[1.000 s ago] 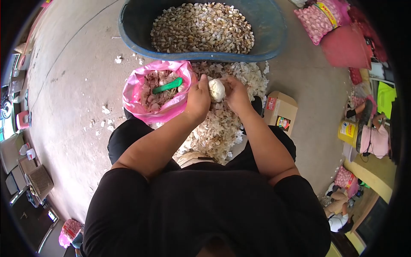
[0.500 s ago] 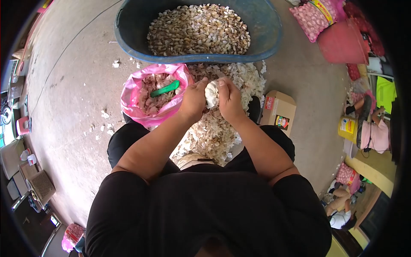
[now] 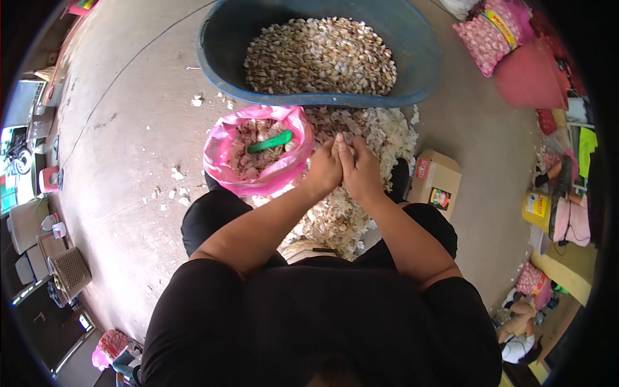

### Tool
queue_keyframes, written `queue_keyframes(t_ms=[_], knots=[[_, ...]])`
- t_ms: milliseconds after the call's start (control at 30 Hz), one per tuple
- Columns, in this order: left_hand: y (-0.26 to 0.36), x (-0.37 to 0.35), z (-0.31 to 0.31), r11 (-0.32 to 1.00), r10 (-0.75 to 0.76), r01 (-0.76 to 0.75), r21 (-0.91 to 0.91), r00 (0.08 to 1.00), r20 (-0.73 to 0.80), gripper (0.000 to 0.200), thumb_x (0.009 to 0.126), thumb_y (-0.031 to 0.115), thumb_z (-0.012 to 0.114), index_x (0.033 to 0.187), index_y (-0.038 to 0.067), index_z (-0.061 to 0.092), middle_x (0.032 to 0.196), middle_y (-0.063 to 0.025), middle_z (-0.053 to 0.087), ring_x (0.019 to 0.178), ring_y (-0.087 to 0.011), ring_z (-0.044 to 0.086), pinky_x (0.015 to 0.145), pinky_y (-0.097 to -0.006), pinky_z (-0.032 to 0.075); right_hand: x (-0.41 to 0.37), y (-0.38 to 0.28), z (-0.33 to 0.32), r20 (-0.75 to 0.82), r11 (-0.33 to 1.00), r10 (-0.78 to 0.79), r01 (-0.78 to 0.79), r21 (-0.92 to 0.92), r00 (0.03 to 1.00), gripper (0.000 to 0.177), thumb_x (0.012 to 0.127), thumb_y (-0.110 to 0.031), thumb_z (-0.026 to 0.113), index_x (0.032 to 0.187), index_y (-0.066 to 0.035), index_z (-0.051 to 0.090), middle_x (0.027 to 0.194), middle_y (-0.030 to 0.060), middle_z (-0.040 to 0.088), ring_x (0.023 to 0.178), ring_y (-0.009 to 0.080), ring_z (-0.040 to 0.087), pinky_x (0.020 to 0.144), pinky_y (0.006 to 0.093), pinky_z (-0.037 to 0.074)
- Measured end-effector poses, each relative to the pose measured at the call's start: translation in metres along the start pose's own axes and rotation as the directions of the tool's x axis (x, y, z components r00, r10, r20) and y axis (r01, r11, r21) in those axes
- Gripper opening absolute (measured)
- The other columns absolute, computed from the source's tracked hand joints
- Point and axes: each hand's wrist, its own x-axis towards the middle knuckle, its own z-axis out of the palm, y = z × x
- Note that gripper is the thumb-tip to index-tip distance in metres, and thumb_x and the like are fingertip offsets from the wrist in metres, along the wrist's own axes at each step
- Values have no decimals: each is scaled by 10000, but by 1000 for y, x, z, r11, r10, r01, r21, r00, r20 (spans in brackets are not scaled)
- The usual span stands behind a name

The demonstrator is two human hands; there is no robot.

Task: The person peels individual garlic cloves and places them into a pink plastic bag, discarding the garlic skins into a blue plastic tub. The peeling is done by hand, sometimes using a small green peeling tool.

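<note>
Three items border the work zone: a blue tub of cloves ahead, a pink bag holding a green tool at left, and a cardboard box at right. Open concrete floor extends further left. The left hand and right hand press together above the skin pile, just beside the bag; whether they clamp anything cannot be told.

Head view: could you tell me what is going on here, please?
A seated person presses left hand and right hand together over a pile of garlic skins; anything between them is hidden. A pink bag with a green tool sits beside the left hand, and a blue tub of cloves stands beyond.
</note>
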Motion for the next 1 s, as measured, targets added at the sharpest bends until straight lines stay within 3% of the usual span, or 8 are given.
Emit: queue_keyframes(t_ms=[400, 500, 533, 567, 667, 700, 800, 1000], knots=[[-11, 4, 11, 859, -37, 0, -513, 997, -64, 316, 890, 241, 406, 846, -37, 551, 695, -56, 559, 633, -94, 481, 570, -244, 417, 4, 5, 1, -98, 952, -162, 181, 246, 982, 176, 817, -183, 489, 741, -30, 449, 606, 192, 510, 588, 387, 519, 492, 380, 402], [-7, 6, -1, 964, -67, 63, -260, 998, -4, 276, 874, 319, 392, 754, 86, 478, 577, -30, 473, 445, -122, 456, 344, -255, 315, 12, 18, 1, -83, 859, -132, 156, 488, 988, 183, 835, -188, 469, 766, -20, 485, 615, 99, 525, 559, 222, 518, 475, 333, 391], [31, -4, -4, 685, -346, 294, -667, 937, 58, 292, 866, 350, 394, 722, 104, 460, 537, -26, 445, 399, -126, 433, 302, -255, 267, 14, 22, 0, -67, 796, -106, 125, 593, 992, 185, 840, -187, 463, 771, -17, 492, 617, 74, 523, 556, 178, 508, 468, 324, 384], [21, -1, -3, 694, -330, 272, -667, 943, 42, 292, 868, 348, 387, 747, 97, 475, 552, -38, 466, 423, -146, 465, 325, -267, 302, 12, 22, 1, -74, 778, -128, 146, 611, 989, 228, 863, -229, 445, 799, -20, 510, 629, 14, 493, 580, 87, 452, 436, 273, 355], [28, 4, -19, 621, -422, 474, -624, 873, 243, 297, 867, 350, 388, 771, 88, 488, 560, -46, 487, 439, -160, 479, 355, -284, 333, 20, 20, -13, 338, 491, 227, -407, 770, 913, 283, 875, -325, 426, 857, -57, 516, 679, 30, 516, 518, 124, 457, 462, 279, 372], [23, 8, -26, 654, -356, 488, -578, 873, 334, 310, 878, 344, 355, 812, 78, 499, 634, -56, 525, 531, -175, 522, 431, -306, 396, 26, 25, -25, 566, 347, 3, -532, 772, 824, 344, 862, -408, 422, 939, -83, 507, 692, 43, 538, 527, 131, 488, 445, 275, 375], [15, 14, -40, 598, -370, 579, -554, 813, 450, 340, 874, 342, 341, 872, 53, 519, 775, -88, 541, 630, -191, 540, 497, -320, 438, 28, 19, -36, 671, 261, 92, -668, 697, 736, 391, 855, -444, 414, 934, -73, 507, 683, 50, 549, 526, 125, 497, 431, 246, 354], [14, 10, -47, 672, -315, 564, -481, 804, 504, 251, 841, 196, 411, 1020, 32, 472, 802, -53, 552, 715, -156, 552, 559, -280, 456, 35, 37, -28, 482, 606, 172, -478, 636, 859, 188, 815, -217, 559, 841, -31, 558, 676, 55, 565, 537, 130, 528, 469, 263, 416]])
